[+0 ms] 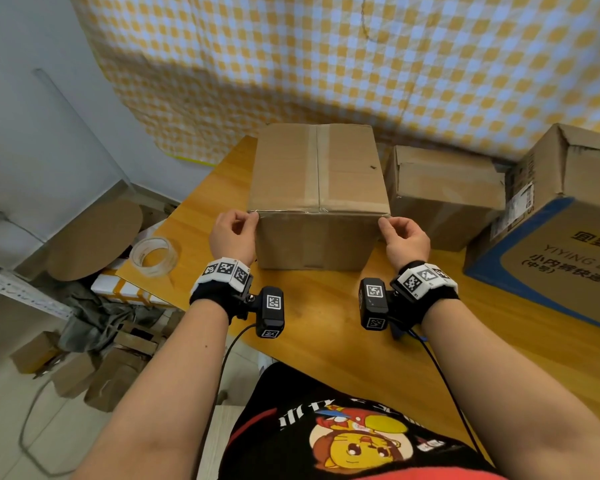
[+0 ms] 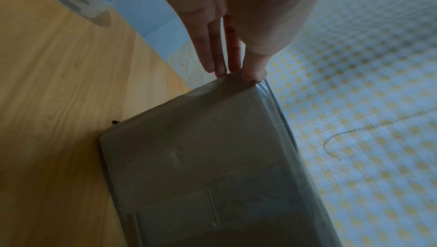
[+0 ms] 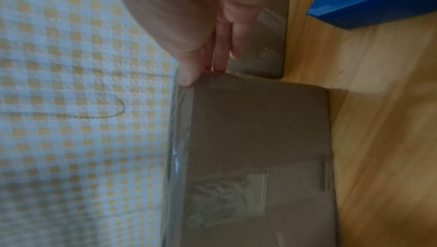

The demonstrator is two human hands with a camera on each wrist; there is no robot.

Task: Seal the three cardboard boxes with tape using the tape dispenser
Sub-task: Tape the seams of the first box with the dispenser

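Observation:
A brown cardboard box stands in the middle of the wooden table, its top seam covered by tape. A strip of clear tape runs along the box's front top edge. My left hand pinches the strip's left end at the box's left corner. My right hand pinches the right end at the right corner. In the left wrist view, thumb and fingers meet on the tape at the box corner. In the right wrist view, my hand does the same on the tape.
A roll of clear tape lies at the table's left edge. A smaller cardboard box stands right of the middle box. A large box with blue print fills the far right. A checked curtain hangs behind. Cardboard scraps lie on the floor at left.

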